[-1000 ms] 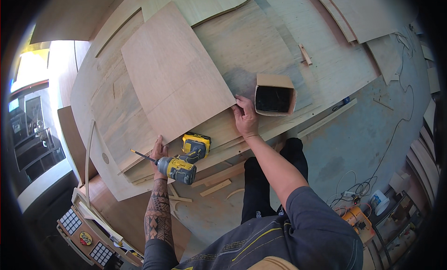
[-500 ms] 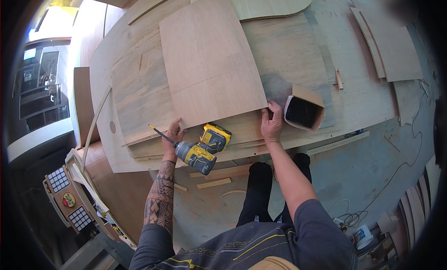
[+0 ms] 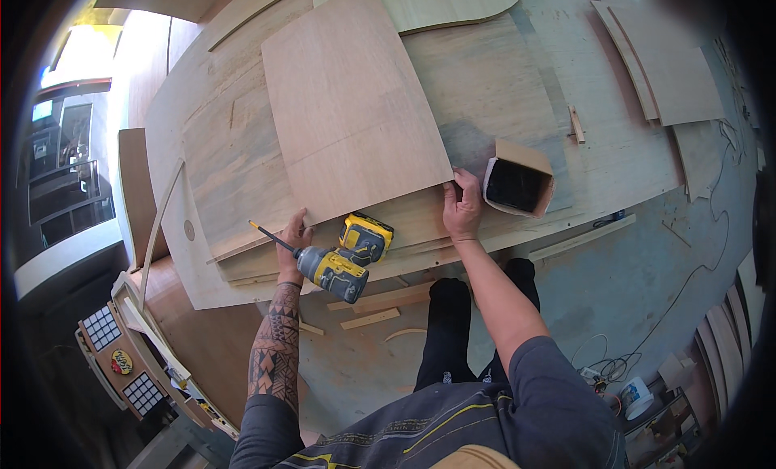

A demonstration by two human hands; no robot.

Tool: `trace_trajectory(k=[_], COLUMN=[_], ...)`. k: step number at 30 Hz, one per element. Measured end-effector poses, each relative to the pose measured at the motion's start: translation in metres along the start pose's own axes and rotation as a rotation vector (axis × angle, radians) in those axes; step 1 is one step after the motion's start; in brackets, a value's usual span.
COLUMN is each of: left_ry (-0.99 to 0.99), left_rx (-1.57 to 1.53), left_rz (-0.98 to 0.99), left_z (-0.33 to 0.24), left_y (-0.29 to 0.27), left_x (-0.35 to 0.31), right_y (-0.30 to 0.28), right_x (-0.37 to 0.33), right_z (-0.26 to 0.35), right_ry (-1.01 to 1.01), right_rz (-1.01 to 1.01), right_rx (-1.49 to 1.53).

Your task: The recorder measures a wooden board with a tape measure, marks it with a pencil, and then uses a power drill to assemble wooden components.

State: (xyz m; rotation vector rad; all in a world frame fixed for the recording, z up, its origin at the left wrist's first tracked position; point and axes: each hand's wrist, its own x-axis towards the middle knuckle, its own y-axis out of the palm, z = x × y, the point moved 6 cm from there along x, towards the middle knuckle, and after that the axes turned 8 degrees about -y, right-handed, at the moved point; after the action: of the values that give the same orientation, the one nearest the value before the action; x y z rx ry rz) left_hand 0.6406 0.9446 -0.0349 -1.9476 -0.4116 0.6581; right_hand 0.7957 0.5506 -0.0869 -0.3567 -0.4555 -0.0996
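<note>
A thin plywood panel (image 3: 356,105) lies at a slant over larger sheets. My left hand (image 3: 291,236) is at its near left corner, thumb and fingers on the edge, the palm partly hidden. At the near right corner, my right hand (image 3: 462,210) pinches the panel between thumb and fingers. A yellow and grey cordless impact driver (image 3: 331,273) stands on its battery (image 3: 368,236) between my hands. Its head and long bit pass in front of my left hand and wrist. Just right of my right hand is an open cardboard box (image 3: 524,155), dark inside.
Larger plywood sheets (image 3: 505,81) cover the worktable. More cut panels (image 3: 667,65) lie at the far right, near a small wood piece (image 3: 575,124). Below the table edge, wood strips (image 3: 370,319) lie on the floor. Cables (image 3: 618,370) and a white bucket (image 3: 636,398) are at lower right.
The whole view has shifted slightly, so everything sits a little further left and mostly higher. Both hands keep their places on the panel; the driver still stands between them.
</note>
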Motion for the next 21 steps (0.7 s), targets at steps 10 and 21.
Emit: trace_trajectory(k=[10, 21], left_ry=[0.028, 0.096], left_rx=[-0.122, -0.113], left_rz=[-0.057, -0.142], left_z=[-0.008, -0.036], left_y=[0.004, -0.004], left_x=[-0.015, -0.070], right_y=[-0.005, -0.145], right_x=[-0.001, 0.049], right_z=[0.009, 0.077], right_ry=[0.049, 0.037], right_rz=[0.049, 0.284], right_rx=[0.003, -0.247])
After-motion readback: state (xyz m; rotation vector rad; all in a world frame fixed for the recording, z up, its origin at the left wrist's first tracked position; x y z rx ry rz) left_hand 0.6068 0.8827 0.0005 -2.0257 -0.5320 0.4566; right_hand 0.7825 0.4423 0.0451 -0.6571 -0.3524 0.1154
